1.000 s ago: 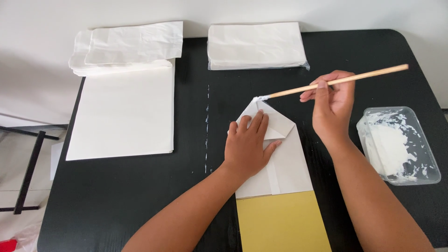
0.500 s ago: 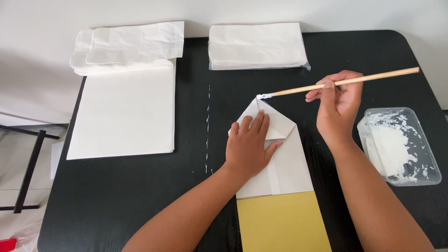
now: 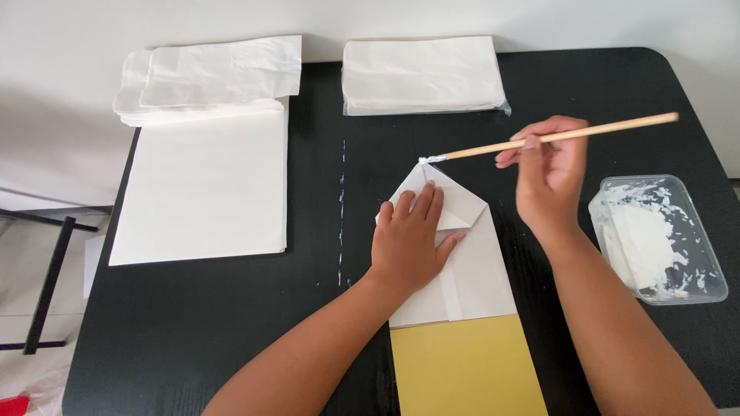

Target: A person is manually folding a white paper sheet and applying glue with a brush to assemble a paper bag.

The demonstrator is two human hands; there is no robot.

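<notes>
Folded white paper (image 3: 470, 270), its top creased into a point, lies near the middle of the black table (image 3: 231, 331) in the head view, its lower end resting on a yellow sheet (image 3: 462, 370) that runs to the near edge. Flat on the folds lies the left hand (image 3: 410, 243), fingers stretched out together and pressing down, gripping nothing. Up and to the right, the right hand (image 3: 549, 173) pinches a thin wooden stick (image 3: 555, 137) between thumb and curled fingers; the stick slants across the table, and its white-smeared tip sits right at the paper's peak, touching or nearly so. Right of that wrist, near the table's edge, stands a clear plastic tray (image 3: 713, 277) smeared with white paste, well apart from the paper. A thin dotted streak of white paste (image 3: 341, 208) runs down the table just left of the left hand. Farther left sits a flat stack of white sheets (image 3: 204, 189), and behind it a looser pile of white paper bags (image 3: 216, 77) reaching over the table's back edge. A neat stack of white bags in clear wrap (image 3: 422, 75) lies at the back centre; nothing blocks the way between the hands and any of these piles
</notes>
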